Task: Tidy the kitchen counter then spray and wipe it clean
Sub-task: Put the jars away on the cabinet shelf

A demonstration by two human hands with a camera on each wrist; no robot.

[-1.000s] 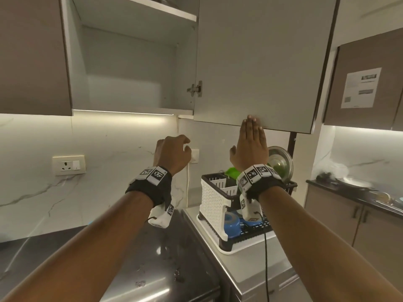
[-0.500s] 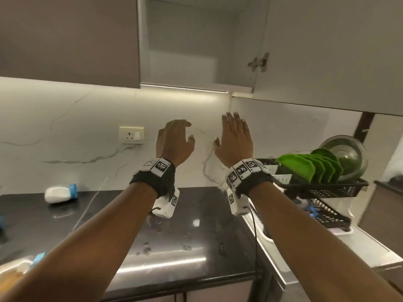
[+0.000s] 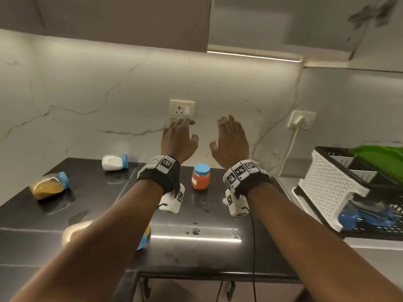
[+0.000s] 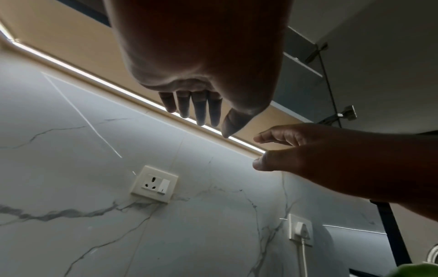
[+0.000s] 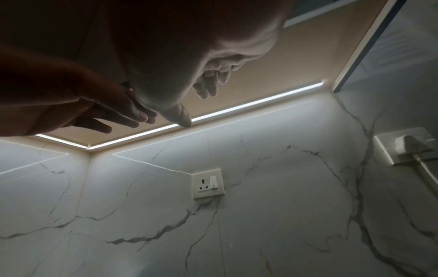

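both forearms reach forward toward twelve o'clock, side by side and apart. the left hand [image 3: 179, 139] is raised, fingers loosely spread, its grip empty. the right hand [image 3: 231, 143] is raised too, fingers straight and together, holding nothing.

White marble-veined wall [image 3: 87, 88], wall socket [image 3: 182, 109] (switch beside it), under-cabinet light strip [image 3: 253, 56], grey cabinets [image 3: 122, 18]

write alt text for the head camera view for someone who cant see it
Two bare hands, left hand and right hand, are held open and empty above a dark kitchen counter. An orange jar with a blue lid stands upright between the wrists; a white jar and a yellow-filled jar lie on their sides to the left. A dish rack sits at right.
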